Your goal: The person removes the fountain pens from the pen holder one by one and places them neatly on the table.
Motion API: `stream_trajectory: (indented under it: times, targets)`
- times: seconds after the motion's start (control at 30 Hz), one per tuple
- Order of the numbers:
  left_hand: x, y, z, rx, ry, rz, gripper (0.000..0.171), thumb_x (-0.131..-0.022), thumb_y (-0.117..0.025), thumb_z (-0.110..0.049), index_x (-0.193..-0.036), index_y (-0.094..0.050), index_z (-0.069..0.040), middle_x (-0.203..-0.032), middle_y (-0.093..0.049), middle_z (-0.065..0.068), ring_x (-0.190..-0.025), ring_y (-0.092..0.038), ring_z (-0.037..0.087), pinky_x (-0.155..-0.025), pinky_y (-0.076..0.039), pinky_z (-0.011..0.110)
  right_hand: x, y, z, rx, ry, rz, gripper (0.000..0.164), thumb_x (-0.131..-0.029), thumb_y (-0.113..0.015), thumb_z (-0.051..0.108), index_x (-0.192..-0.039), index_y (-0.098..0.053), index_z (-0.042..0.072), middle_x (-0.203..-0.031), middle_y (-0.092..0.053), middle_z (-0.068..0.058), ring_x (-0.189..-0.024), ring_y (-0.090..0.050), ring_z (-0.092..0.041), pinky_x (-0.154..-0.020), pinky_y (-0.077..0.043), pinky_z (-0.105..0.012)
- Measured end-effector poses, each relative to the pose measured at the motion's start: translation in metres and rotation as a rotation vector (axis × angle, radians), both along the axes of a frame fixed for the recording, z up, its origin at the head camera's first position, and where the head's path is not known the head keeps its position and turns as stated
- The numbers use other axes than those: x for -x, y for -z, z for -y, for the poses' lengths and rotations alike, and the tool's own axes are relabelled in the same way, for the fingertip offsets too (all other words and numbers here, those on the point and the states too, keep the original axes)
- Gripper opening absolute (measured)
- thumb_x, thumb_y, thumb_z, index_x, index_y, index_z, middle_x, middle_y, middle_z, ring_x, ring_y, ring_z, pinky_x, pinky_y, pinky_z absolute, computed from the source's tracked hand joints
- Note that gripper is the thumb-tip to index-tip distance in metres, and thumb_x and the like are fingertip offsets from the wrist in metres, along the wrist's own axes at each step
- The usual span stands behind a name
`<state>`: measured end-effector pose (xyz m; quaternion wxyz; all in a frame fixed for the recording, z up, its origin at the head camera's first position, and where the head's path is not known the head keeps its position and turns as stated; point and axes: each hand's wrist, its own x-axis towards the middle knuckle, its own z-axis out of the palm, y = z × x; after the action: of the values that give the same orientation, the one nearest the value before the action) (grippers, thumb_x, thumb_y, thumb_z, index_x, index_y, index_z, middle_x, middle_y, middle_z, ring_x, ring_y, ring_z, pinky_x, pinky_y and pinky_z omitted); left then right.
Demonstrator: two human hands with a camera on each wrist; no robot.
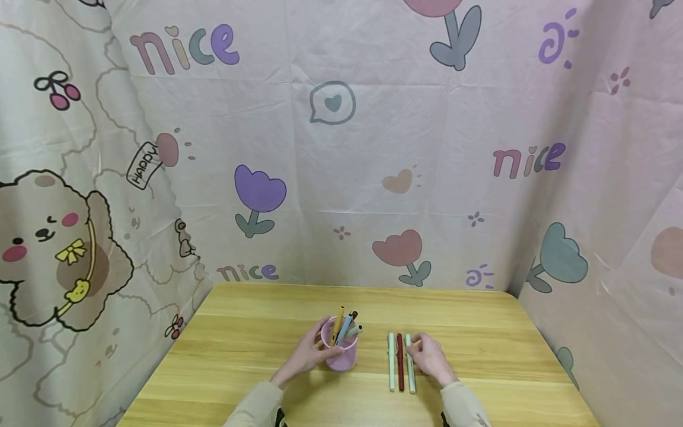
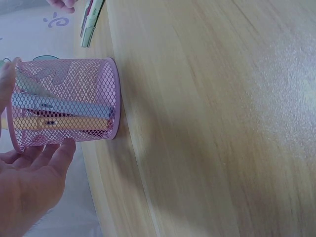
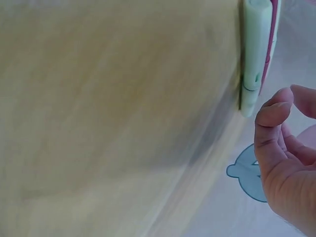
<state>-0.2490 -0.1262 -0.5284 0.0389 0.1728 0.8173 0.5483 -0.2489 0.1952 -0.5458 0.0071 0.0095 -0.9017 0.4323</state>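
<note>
A pink mesh pen cup (image 1: 341, 360) stands upright on the table, holding several pens, among them an orange-yellow pen (image 1: 337, 326) and a light blue pen (image 1: 344, 330). My left hand (image 1: 308, 351) grips the cup from the left, thumb near the rim and fingers along the mesh side (image 2: 64, 74). To the right of it, two pale green pens and a dark red pen (image 1: 401, 363) lie side by side. Just over the rightmost pale green pen (image 1: 411, 373) is my right hand (image 1: 429, 359). Its fingers are loosely bent, with nothing between thumb and forefinger in the right wrist view.
The wood-grain table (image 1: 245, 332) runs back to a patterned cloth (image 1: 341, 178) hung behind it. More printed cloth hangs along the left and right sides.
</note>
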Motion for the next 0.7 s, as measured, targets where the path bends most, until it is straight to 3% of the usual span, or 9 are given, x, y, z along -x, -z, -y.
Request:
stream_trajectory:
  times: [0.27,0.47,0.7]
  targets:
    - [-0.001,-0.001,0.000,-0.024,0.006,0.008,0.090,-0.086,-0.080,-0.015,-0.154,-0.025,0.008,-0.155,-0.033,0.037,-0.137,-0.041,0.058,-0.112,-0.043,0.063,0.000,-0.006,0.004,-0.036,0.010,-0.078,0.028,-0.093,-0.066,0.010,-0.114,-0.063,-0.007,-0.079,-0.064,-0.005,-0.067,-0.056,-0.012,-0.056,-0.047,-0.024]
    - [0.000,0.000,0.000,-0.013,0.013,-0.002,0.091,-0.086,-0.080,-0.018,-0.154,-0.025,0.008,-0.155,-0.032,0.037,-0.138,-0.040,0.059,-0.113,-0.042,0.064,-0.003,-0.015,0.010,0.004,0.008,-0.096,0.028,-0.094,-0.066,0.010,-0.116,-0.063,-0.006,-0.079,-0.060,-0.004,-0.064,-0.053,-0.012,-0.051,-0.044,-0.020]
    - [0.001,0.002,0.001,0.012,0.023,-0.020,0.094,-0.087,-0.079,-0.024,-0.155,-0.024,0.009,-0.156,-0.031,0.038,-0.138,-0.039,0.060,-0.113,-0.042,0.064,-0.004,-0.023,0.018,0.043,-0.003,-0.123,0.027,-0.093,-0.067,0.010,-0.116,-0.063,-0.005,-0.084,-0.063,-0.006,-0.067,-0.057,-0.011,-0.053,-0.049,-0.020]
